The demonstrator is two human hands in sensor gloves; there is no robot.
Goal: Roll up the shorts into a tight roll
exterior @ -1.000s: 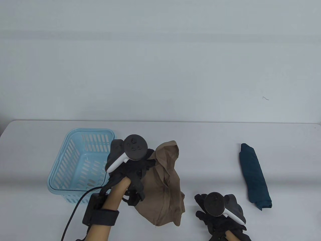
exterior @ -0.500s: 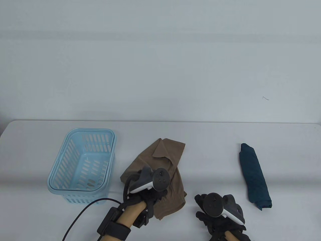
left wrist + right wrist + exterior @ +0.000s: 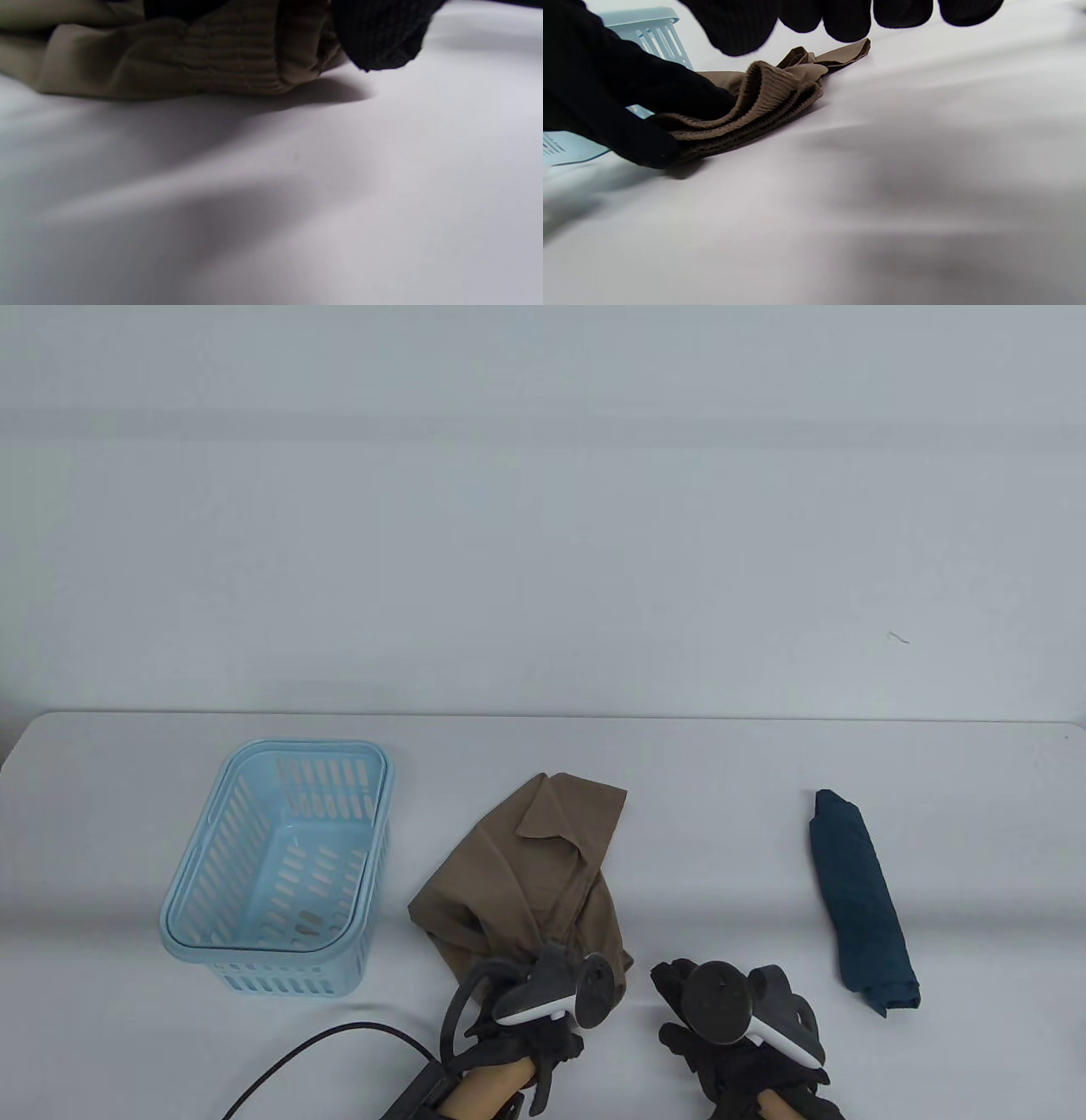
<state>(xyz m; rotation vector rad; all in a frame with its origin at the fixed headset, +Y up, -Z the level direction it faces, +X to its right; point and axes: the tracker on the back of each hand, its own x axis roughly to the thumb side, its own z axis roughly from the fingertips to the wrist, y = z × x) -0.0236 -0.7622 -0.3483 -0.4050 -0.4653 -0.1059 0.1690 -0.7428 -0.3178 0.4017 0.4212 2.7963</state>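
The brown shorts point(image 3: 526, 874) lie crumpled on the table point(image 3: 730, 831), between the basket point(image 3: 280, 865) on my left and a dark teal roll point(image 3: 861, 899) well off to my right; my left hand point(image 3: 530, 1018) sits at the near edge of the shorts, its gloved fingers point(image 3: 382, 38) down on the ribbed waistband point(image 3: 237, 63), though I cannot tell whether they actually grip it; my right hand point(image 3: 738, 1027) rests just beside the shorts, fingers point(image 3: 840, 17) spread and loose above the table, thumb point(image 3: 628, 127) touching the waistband's edge point(image 3: 763, 101), holding nothing; the shorts are not yet rolled.
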